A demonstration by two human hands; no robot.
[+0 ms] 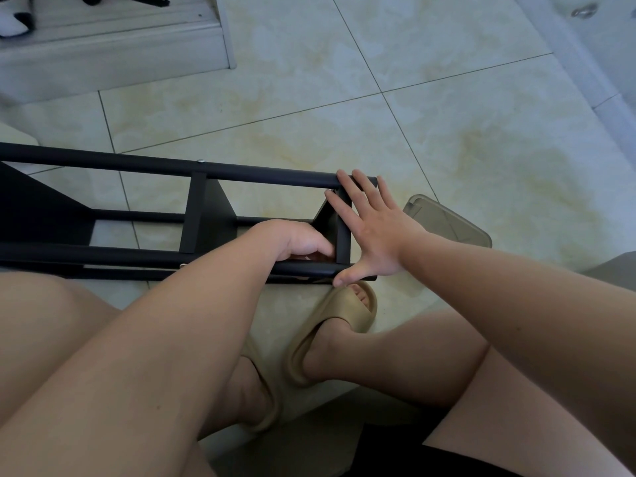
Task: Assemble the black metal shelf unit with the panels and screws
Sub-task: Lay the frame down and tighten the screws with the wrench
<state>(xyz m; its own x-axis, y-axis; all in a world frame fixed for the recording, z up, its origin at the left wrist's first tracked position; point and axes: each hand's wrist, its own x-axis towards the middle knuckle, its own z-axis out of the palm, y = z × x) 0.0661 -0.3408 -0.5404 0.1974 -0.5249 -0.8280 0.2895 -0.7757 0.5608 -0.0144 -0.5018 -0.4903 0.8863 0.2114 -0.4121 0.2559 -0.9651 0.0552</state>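
- While the black metal shelf unit (103,251) lies on its side on the glossy tiled floor (447,132), it stretches from the left edge to the middle of the scene, just beyond the person's knees.
- Its frame is made of round, matt black tubes: a far tube (261,173) and a near tube (144,258) run side by side, joined by flat sheet-metal panels.
- A middle panel (196,215) stands edge-on between the tubes, and an end panel (342,235) closes the right end.
- A small, bright screw head (200,161) sits on top of the far tube, above the middle panel.
- The right hand (375,232) lies spread flat across the right end of the frame, fingertips on the far tube and thumb on the near tube; its grip is wide open and holds nothing.
- The left hand (292,241) reaches inside the frame just left of the end panel, fingers curled under; whether its grip encloses anything cannot be told.
- A translucent grey plastic lid (454,225) with rounded corners lies on the floor right of the frame.
- Soft, beige, thick-soled slippers (330,325) cover the person's crossed feet near the frame.
- Pale cream tiles with yellowish veining and thin dark grout lines form the floor.
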